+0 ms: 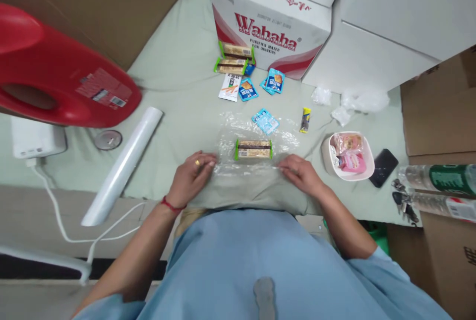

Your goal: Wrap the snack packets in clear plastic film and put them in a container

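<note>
A clear plastic bag (pixel 256 134) lies flat on the pale green cloth (pixel 178 87) in front of me. Inside it rests a brown snack bar with green ends (pixel 253 149). My left hand (pixel 191 176) pinches the bag's near left edge, a ring on one finger and a red cord at the wrist. My right hand (pixel 301 173) pinches the near right edge. A light blue packet (pixel 265 121) sits on the bag's far side.
Two more green-ended bars (pixel 232 59), blue packets (pixel 274 81) and a small yellow bar (pixel 305 119) lie before a Wahaha box (pixel 267 17). A white bowl of sweets (pixel 347 156), phone (pixel 383 167), bottles (pixel 439 178), film roll (pixel 122 163) and red jug (pixel 55 72) surround me.
</note>
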A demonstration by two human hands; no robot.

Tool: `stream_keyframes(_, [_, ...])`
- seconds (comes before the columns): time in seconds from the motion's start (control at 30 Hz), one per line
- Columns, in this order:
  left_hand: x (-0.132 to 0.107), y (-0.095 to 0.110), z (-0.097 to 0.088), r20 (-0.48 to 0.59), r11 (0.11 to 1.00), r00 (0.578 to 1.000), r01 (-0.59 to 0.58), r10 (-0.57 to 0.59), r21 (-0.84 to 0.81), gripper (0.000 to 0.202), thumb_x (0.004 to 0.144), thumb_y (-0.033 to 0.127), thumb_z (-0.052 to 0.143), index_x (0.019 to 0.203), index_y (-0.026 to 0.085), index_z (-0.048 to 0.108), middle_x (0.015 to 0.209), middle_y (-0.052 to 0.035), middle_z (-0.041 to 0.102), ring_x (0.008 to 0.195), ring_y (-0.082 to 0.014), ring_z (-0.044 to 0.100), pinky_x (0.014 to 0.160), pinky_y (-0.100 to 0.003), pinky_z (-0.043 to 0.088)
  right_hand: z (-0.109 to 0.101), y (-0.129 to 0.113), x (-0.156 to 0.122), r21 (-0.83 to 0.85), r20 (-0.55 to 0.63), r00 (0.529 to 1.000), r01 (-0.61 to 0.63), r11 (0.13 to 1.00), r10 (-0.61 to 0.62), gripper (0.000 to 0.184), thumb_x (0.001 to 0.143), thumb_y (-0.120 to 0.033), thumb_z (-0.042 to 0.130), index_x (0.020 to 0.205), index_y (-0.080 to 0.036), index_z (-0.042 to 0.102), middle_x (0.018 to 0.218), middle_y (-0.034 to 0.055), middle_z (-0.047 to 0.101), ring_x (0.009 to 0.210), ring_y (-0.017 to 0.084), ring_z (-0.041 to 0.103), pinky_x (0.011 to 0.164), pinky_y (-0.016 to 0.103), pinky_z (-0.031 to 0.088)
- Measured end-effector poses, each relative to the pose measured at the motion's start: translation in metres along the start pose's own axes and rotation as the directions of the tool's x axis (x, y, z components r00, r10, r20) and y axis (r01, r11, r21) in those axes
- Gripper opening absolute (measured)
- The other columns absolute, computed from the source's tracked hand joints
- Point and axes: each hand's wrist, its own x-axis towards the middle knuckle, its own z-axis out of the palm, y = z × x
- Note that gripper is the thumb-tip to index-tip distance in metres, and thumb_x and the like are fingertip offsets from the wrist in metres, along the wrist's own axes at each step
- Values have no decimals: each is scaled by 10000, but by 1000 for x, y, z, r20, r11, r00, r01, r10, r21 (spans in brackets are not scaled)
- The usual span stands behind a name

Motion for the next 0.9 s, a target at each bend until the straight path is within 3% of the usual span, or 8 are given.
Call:
stream_keyframes(0.13, [46,3,0,-74,979,976,204,-203,14,394,980,494,455,982,214,732,831,-43,765,794,-214,691,822,-343,546,-21,17,47,-39,-61,989,-136,990,134,254,1024,-342,542,1063,-218,761,940,70,750,849,212,685,813,335,533])
stream_keyframes(0.27, [74,-1,0,-268,958,930,278,-249,75,333,937,399,485,996,193,740,943,-91,760,901,-243,684,900,-388,539,-23,39,76,-178,-35,943,-330,927,330,258,962,-269,551,1085,-180,759,888,66,756,785,212,668,751,308,490])
stream_keyframes(0.43, [51,11,-18,-647,946,740,312,-187,84,346,995,365,479,1156,157,704,1170,-161,668,1136,-298,636,945,-466,546,-41,50,82,-343,-221,902,-428,836,372,305,989,-306,519,1146,-193,755,1025,115,773,907,271,682,782,346,484])
stream_keyframes(0.5, [33,28,-18,-692,949,717,271,-89,158,310,1023,344,469,1145,177,700,1156,-155,666,1154,-301,623,984,-493,522,-50,50,91,-366,-261,910,-402,839,322,302,1000,-291,490,1105,-199,758,1050,121,769,956,282,677,821,359,488])
stream_keyframes(0.57, [19,49,-8,-617,953,786,157,37,258,286,1025,310,465,1108,195,714,1109,-139,694,1113,-288,636,994,-489,506,-52,46,108,-390,-216,942,-326,861,259,305,1007,-270,481,1103,-185,757,1076,135,757,1006,293,663,876,379,489])
stream_keyframes(0.67, [12,77,19,-290,924,927,-125,238,360,291,1005,244,483,1111,250,754,1128,-101,766,1079,-266,666,964,-471,478,-38,37,142,-435,-44,988,-152,887,147,328,1004,-240,508,1217,-140,735,1171,170,730,1107,320,618,997,425,466])
stream_keyframes(0.77, [21,88,43,-59,877,941,-285,332,388,349,1002,195,493,1199,277,769,1252,-79,786,1165,-280,657,935,-476,437,-14,30,172,-471,82,995,-18,882,64,469,974,-244,591,1427,-129,628,1332,188,677,1265,358,521,1084,471,420])
stream_keyframes(0.9, [40,77,51,-59,885,974,-172,218,433,393,997,189,494,1272,267,763,1340,-75,765,1198,-327,618,908,-511,409,3,30,198,-515,146,983,-24,857,115,511,942,-299,670,1422,-128,626,1331,211,664,1297,384,474,1084,489,401])
